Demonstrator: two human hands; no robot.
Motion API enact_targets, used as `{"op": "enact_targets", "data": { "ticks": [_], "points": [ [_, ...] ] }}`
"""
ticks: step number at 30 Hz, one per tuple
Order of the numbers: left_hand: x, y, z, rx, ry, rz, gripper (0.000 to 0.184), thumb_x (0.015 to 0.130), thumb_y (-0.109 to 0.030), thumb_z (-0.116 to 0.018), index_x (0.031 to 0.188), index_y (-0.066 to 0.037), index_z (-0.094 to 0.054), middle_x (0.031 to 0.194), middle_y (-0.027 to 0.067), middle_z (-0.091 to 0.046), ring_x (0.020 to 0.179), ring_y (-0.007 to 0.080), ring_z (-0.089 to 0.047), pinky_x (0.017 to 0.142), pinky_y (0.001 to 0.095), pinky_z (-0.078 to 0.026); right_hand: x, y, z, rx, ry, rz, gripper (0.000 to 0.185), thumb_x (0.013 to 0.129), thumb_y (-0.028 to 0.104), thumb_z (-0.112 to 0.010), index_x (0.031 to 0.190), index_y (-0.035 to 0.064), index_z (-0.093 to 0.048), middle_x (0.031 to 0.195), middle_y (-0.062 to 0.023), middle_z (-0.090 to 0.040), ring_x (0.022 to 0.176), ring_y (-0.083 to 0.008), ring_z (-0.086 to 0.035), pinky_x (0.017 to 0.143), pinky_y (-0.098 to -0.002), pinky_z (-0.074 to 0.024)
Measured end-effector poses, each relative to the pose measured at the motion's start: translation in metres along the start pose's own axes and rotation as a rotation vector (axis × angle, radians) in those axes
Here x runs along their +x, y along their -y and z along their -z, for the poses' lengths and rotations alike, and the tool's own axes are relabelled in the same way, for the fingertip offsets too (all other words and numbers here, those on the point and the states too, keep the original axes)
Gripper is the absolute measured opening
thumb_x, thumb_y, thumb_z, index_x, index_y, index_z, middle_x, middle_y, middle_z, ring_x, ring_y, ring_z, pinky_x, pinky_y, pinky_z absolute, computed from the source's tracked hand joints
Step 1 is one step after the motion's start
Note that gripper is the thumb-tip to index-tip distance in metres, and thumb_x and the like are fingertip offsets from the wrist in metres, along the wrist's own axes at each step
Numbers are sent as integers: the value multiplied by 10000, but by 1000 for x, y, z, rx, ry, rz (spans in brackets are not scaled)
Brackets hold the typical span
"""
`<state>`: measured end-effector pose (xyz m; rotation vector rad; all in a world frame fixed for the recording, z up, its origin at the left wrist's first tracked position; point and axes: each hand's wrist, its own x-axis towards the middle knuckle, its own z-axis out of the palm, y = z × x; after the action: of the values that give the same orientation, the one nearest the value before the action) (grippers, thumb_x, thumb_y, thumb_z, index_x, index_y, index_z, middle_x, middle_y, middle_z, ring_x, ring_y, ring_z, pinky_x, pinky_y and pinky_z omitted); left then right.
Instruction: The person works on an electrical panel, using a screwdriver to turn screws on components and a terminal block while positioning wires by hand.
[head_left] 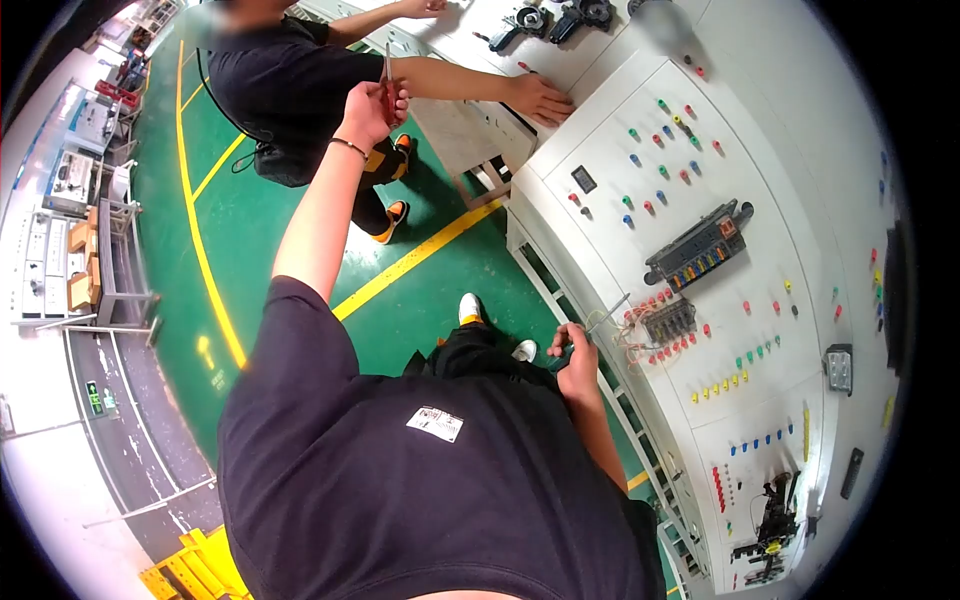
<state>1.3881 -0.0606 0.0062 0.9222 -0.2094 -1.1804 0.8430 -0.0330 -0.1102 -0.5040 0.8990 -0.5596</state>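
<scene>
Left arm (318,225) outstretched ahead, left hand (370,113) curled; right forearm (597,435) less extended, right hand (577,370) also curled.

Grn flr (160,230) has ylw lines (415,260), w/ brn boxes (82,288), grn sign (94,398) & ylw frame (205,565) at pic's L.

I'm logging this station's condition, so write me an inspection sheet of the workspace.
Surface: white panel, dotted with coloured sockets.
Job's things: red-handled tool; screwdriver-like tool; dark block on the panel.
Clutter: black parts on the white surface beyond.
Grip: left hand holds the red-handled tool raised; right hand holds the screwdriver-like tool, tip near the panel, contact unclear.
Cables: thin wires loop beside the dark block.
Surroundings: green floor with yellow lines; another person beside the panel; cardboard boxes at left.
</scene>
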Motion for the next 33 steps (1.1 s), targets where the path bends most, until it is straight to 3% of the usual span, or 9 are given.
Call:
{"op": "enact_targets", "data": {
  "ticks": [5,13,20,27,33],
  "points": [
    [-3,2,4,28,34,17,446,921,-214,-332,1213,57,-533,917,98,-579,739,193,-511,636,299,-452,-6,-2,0,-16,-7,27,188,976,197,-571,908,23,-588,721,-61,-551,623,-155,-499,620,-322,-431],
    [-16,16,-29,83,-85,-9,292,917,-140,-447,1123,34,-559,904,91,-581,729,190,-523,618,282,-463,-28,-4,33,30,-26,44,198,967,197,-574,881,19,-581,700,-64,-537,617,-166,-497,622,-325,-435],
    [-9,13,-55,176,-3,-28,247,903,-110,-455,1081,32,-553,893,95,-590,747,210,-551,656,306,-487,-45,-20,57,25,-124,29,182,943,200,-591,897,24,-589,717,-72,-555,611,-167,-508,611,-348,-455],
    [38,-15,-60,182,112,2,182,892,-86,-436,991,14,-550,921,126,-617,796,244,-583,691,351,-490,-57,-54,34,4,-183,131,188,945,219,-582,944,32,-592,758,-65,-570,637,-159,-519,660,-341,-466],
    [60,-27,-30,216,212,10,154,936,-94,-430,985,4,-539,958,138,-624,800,244,-586,695,354,-495,-58,-92,-11,72,-309,83,176,933,186,-594,945,10,-601,776,-86,-597,679,-193,-554,652,-349,-467]
  ]
}}
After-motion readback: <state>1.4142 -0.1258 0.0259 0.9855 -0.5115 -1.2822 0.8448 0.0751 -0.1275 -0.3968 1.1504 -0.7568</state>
